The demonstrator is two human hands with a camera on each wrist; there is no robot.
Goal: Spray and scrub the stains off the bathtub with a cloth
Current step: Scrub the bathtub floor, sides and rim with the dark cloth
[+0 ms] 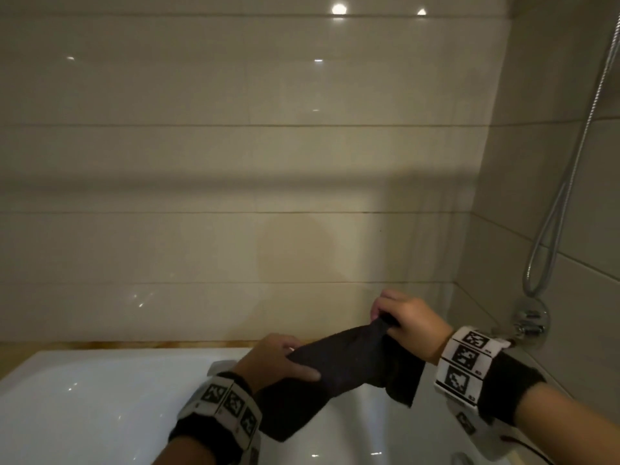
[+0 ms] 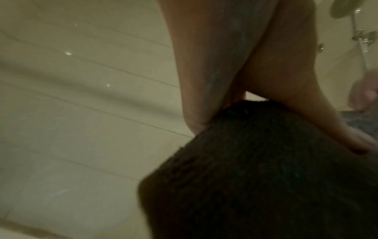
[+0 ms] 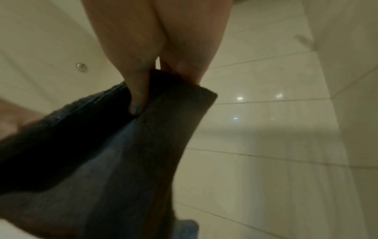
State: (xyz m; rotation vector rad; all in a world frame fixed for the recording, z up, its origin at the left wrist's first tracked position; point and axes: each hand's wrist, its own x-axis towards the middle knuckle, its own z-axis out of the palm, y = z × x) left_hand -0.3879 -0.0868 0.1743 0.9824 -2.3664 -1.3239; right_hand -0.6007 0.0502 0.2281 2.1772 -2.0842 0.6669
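Observation:
A dark cloth (image 1: 345, 367) is stretched between both hands above the white bathtub (image 1: 100, 397). My left hand (image 1: 285, 359) grips its lower left part, thumb across the top. My right hand (image 1: 407, 322) pinches the cloth's upper corner, higher and nearer the tiled wall. In the left wrist view the cloth (image 2: 255, 177) fills the lower right under my left hand (image 2: 266, 97). In the right wrist view my right hand (image 3: 155, 67) pinches the cloth (image 3: 102, 153) at its top edge. No spray bottle is in view.
Beige tiled walls (image 1: 235, 162) rise behind and to the right of the tub. A chrome shower hose (image 1: 567, 182) hangs at the right above a wall mixer tap (image 1: 528, 322). An overflow fitting (image 3: 81, 67) shows on the tub wall in the right wrist view.

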